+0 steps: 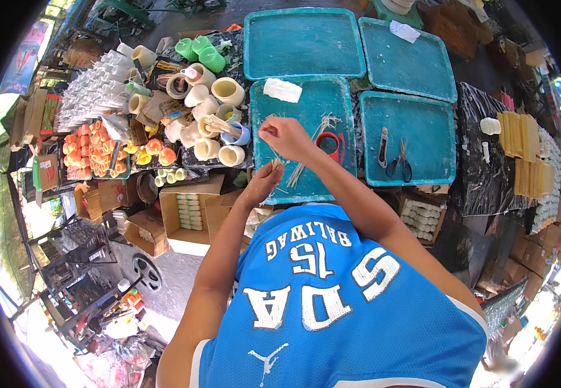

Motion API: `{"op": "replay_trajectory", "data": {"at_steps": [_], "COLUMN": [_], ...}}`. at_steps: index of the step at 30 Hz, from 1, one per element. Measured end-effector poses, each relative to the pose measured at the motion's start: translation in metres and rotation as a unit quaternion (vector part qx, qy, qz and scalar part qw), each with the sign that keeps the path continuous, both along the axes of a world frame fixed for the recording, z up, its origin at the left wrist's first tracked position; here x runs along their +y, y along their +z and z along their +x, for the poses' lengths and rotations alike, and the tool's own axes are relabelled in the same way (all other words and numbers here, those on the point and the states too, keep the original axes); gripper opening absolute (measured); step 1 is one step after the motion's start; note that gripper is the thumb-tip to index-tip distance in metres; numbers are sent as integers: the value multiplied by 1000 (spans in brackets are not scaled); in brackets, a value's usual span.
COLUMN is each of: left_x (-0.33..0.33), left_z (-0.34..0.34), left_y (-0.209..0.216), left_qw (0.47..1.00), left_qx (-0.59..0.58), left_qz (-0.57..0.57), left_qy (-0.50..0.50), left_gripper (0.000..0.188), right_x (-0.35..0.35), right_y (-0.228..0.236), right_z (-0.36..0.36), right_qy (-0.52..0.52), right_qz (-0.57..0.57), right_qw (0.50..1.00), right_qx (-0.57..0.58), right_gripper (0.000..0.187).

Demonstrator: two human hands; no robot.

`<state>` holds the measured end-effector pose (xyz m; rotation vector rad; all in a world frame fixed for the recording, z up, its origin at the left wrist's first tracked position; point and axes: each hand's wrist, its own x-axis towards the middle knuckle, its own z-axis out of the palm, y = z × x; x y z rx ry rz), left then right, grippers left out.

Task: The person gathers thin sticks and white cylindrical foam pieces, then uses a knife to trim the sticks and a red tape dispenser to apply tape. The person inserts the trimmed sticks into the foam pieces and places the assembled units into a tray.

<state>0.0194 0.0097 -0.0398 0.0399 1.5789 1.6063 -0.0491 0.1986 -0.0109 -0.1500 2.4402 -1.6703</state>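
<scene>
Pale strands [276,165] are sitting bunched in the left hand [261,187], which is closing narrowly around them above the near-left teal tray [326,92]. The right hand [287,138] is hovering just beyond with its fingers curled together; whether it is gripping a strand I cannot tell. More loose strands [296,174] are lying on that tray to the right of the left hand, near a red ring-shaped tool [341,152]. Scissors [401,163] are resting in the tray [432,103] to the right. The person seems to be gathering or arranging strands; the next move is probably calling for a steady left grip while the right fingers are working at the bunch.
</scene>
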Motion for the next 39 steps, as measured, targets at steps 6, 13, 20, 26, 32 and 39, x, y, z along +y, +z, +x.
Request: {"op": "replay_trajectory", "data": {"at_steps": [6,13,20,26,32,39], "left_x": [-18,-59,-105,-119,-107,-81], "left_z": [26,52,39,-10,-78,-133], "left_y": [-9,-9,15,23,15,-1], "left_qw": [992,936,845,928,887,607], "left_qx": [44,-22,-131,-95,332,502], "left_qz": [-49,-2,190,96,-320,-534], "left_qy": [111,352,483,348,-2,-307], "left_gripper": [27,32,21,22,26,19], "right_x": [-92,-122,-104,-40,19,51], "right_y": [-33,-53,-30,12,29,4], "right_z": [-84,-113,-108,-77,11,107], "right_qy": [48,59,-67,-171,-123,-133], "right_qz": [163,195,49,-77,-169,-103], "right_qw": [979,973,983,963,977,985], "right_qx": [115,112,164,193,45,-34], "right_gripper": [22,19,19,17,17,17]}}
